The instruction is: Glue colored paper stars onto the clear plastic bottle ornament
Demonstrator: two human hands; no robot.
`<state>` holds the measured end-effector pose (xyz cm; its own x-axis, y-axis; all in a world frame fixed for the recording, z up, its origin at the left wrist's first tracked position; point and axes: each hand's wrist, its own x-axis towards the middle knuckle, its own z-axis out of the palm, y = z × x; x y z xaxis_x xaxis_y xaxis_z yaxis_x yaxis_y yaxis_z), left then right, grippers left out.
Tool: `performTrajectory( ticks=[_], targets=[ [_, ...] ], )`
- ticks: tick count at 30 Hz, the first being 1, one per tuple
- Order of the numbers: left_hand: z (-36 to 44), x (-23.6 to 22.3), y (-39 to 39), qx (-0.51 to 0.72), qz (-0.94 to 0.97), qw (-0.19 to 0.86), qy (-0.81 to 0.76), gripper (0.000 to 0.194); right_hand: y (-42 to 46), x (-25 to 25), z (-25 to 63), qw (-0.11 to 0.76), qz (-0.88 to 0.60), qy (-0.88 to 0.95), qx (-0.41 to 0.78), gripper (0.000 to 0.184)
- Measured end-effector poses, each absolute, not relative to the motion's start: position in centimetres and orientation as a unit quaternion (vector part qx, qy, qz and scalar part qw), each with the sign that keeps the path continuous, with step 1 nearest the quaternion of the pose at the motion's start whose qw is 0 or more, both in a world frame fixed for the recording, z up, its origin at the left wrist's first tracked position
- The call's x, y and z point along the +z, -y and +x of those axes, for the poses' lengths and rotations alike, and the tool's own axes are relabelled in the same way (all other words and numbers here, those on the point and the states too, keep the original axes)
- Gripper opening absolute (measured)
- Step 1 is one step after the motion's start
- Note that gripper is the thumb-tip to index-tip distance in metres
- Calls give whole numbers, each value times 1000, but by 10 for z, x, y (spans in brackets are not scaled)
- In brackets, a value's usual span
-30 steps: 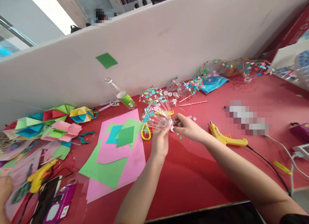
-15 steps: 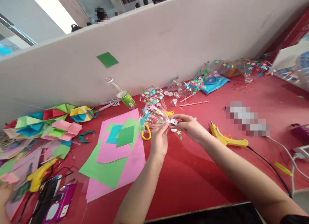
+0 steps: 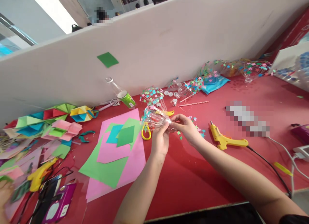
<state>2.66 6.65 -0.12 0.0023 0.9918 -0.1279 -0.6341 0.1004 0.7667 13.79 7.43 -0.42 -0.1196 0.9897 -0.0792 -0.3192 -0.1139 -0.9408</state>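
Note:
A clear plastic bottle piece point(image 3: 154, 117), cut into strips and stuck with small paper stars, is held above the red table point(image 3: 198, 172). My left hand point(image 3: 160, 139) grips it from below at its neck. My right hand point(image 3: 185, 127) pinches the same neck end, fingers closed on a small white cap or part there point(image 3: 169, 121). Loose paper stars point(image 3: 196, 127) lie on the table just right of my right hand. Yellow-handled scissors point(image 3: 145, 131) lie under the bottle piece.
Pink and green paper sheets point(image 3: 116, 153) lie to the left. A yellow glue gun point(image 3: 224, 139) with a black cord lies to the right, a second glue gun point(image 3: 38, 177) at far left. Folded paper shapes point(image 3: 48, 122), a green-labelled bottle point(image 3: 120, 93) and more star-covered bottles point(image 3: 217, 71) line the white partition. Another person's hand point(image 3: 4, 192) is at the left edge.
My right hand has moved in to the bottle's neck and closed on it. The bottle piece has tilted a little. The other person's hand at the far left has shifted.

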Motion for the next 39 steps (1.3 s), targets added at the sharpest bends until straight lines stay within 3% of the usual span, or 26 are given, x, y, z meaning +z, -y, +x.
performTrajectory(
  ticks=[16, 25, 32, 39],
  targets=[
    [19, -18, -72, 589, 260, 636, -425, 21, -87, -21, 145, 437, -482, 516, 558, 13],
    [-55, -16, -109, 661, 244, 532, -470, 19, -93, -9, 160, 370, -504, 621, 472, 7],
    [-78, -26, -125, 679, 230, 511, -474, 23, -152, -16, 121, 269, -523, 745, 316, 30],
    [-67, -24, -125, 686, 230, 521, -453, 19, -210, -44, 83, 182, -552, 794, 181, 33]
  ],
)
